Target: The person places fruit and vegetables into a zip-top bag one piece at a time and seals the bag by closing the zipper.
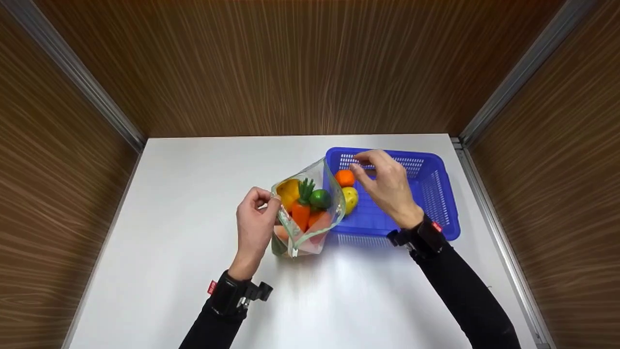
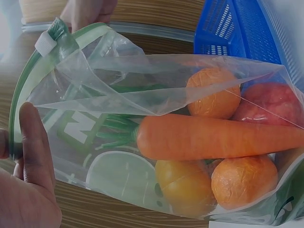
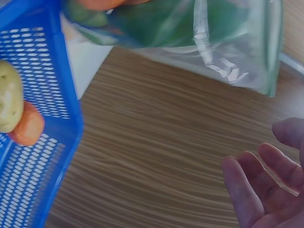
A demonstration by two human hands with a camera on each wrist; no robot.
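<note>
Nearest us, our left hand (image 1: 255,213) pinches the rim of the zip bag (image 1: 307,213), mouth gaping toward the blue basket (image 1: 436,194) just beyond. Our right hand (image 1: 385,186), fingers loose and empty, hovers over the basket, its fingertips just above the orange (image 1: 345,178) and yellow fruit (image 1: 350,198) beside the bag.

Setup's pretty plain: a white table (image 1: 193,252) boxed in on three sides by wood-grain panels (image 1: 300,68), with metal strips (image 1: 82,80) running down the two back corners. The grain on the walls is brown with lighter streaks, and the same wood pattern fills the background in both wrist views. The tabletop is a bit glossy, with a soft sheen near the front edge.
</note>
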